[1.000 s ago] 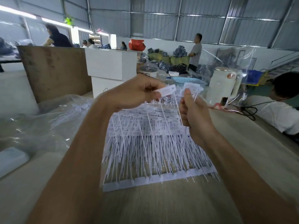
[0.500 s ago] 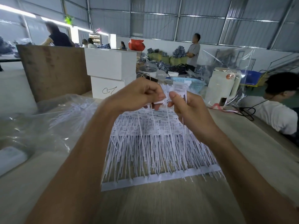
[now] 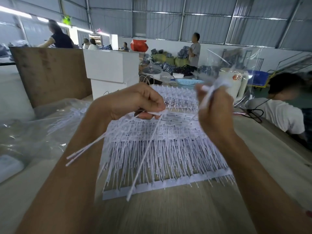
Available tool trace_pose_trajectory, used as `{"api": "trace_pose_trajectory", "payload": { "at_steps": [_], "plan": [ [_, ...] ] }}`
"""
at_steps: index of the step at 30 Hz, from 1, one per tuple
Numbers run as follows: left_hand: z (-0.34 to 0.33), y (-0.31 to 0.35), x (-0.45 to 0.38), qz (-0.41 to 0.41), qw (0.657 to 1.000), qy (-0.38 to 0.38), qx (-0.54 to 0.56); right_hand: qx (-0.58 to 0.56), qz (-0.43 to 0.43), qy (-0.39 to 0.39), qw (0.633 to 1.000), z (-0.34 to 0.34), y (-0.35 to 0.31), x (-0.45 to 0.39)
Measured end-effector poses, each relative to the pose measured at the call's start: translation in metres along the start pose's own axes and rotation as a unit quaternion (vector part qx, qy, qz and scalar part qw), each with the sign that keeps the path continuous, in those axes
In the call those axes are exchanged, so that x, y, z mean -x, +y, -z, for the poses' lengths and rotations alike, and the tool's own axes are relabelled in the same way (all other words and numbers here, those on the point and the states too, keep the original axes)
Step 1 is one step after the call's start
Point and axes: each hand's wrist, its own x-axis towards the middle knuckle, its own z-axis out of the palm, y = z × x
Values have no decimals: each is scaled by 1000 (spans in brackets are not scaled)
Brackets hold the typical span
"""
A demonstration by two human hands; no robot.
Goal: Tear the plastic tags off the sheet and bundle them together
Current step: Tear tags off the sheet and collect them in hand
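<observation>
Your left hand (image 3: 135, 102) is curled, thumb and fingertips pinching the heads of a few loose tags (image 3: 94, 144). Three tails fan down and to the left across your forearm, and one longer tail (image 3: 143, 157) runs down over the sheet. Your right hand (image 3: 214, 112) is raised just above the sheet's far right, fingers closed round a small clump of torn tags (image 3: 217, 83); motion blur hides how many it holds.

Step in hand, as judged: tearing and gathering. Both hands carry freed tags, and no tied bundle shows. The next move calls for bringing the two clumps together, heads level and tails parallel, into one hand, so that the other is free to pull more from the sheet. The tails are thin and springy and will likely splay unless gripped close to the heads.

Count: two hands; four loose tails visible from the left hand; one sheet (image 3: 165, 184) of tags lying flat on the wooden table (image 3: 168, 213) between your forearms, its attached tags too many and too fine to count. A clear plastic bag (image 3: 33, 132) holding further tags lies to the left of the sheet.
</observation>
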Motion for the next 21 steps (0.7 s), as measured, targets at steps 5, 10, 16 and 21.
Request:
{"api": "trace_pose_trajectory", "payload": {
  "at_steps": [5,10,16,21],
  "plan": [
    [5,0,0,-12,984,158,-77,-294,-265,6,918,13,9,-12],
    [-4,6,-11,-20,975,140,-169,-324,-351,-143,867,-17,-5,5],
    [-5,4,-12,-41,969,180,-163,-316,-312,-216,870,-22,-9,11],
    [-6,4,-15,-23,956,236,-171,-369,-294,-210,856,-20,-9,9]
  ]
}}
